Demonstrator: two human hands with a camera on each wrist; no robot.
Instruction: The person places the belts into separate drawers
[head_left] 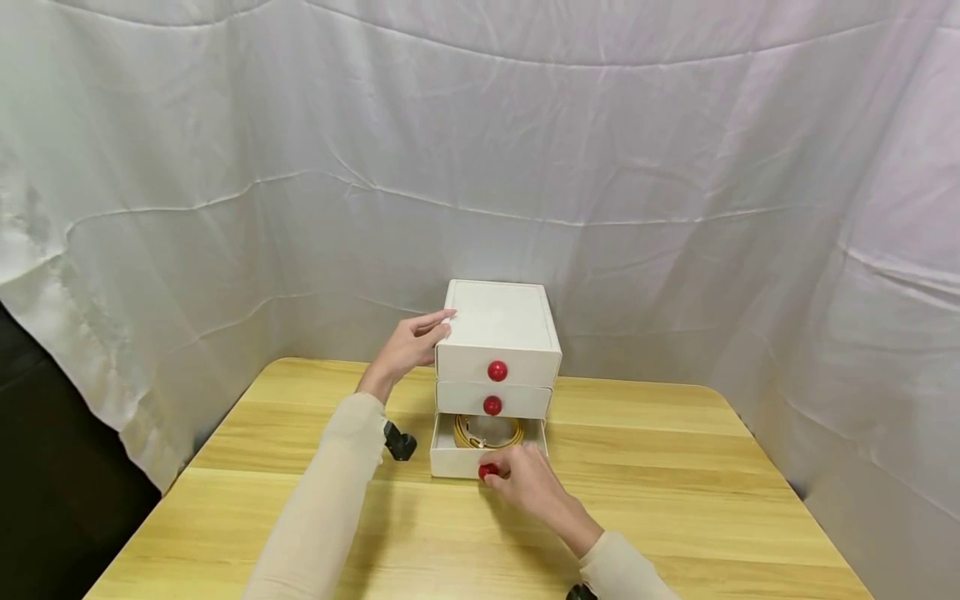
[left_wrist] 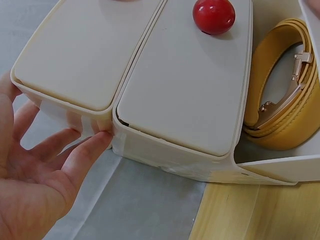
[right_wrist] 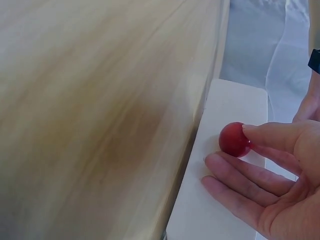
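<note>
**Bottom drawer pulled out, right hand at its knob**

A small white chest of three drawers (head_left: 498, 333) stands on the wooden table (head_left: 675, 517), its fronts facing the person. The bottom drawer (head_left: 457, 460) is drawn out toward the person, while the two above it sit flush. Its sliding line runs straight from the chest toward the person's body, and its long side lies across that line, left to right.

The right hand (head_left: 528, 482) is directly in front of the drawer, at the red knob (head_left: 487, 471) in the middle of the front panel. In the right wrist view a fingertip touches the knob (right_wrist: 234, 139) and the other fingers lie nearly straight against the panel below it; whether the thumb closes on the knob cannot be told. This hand is the nearer one to the drawer.

The left hand (head_left: 408, 343) rests flat-fingered on the chest's upper left corner, holding nothing, only touching the side.

Inside the open drawer a coiled yellow belt (left_wrist: 280, 100) lies flat, its metal buckle (left_wrist: 295, 75) toward the inner side of the coil.
</note>
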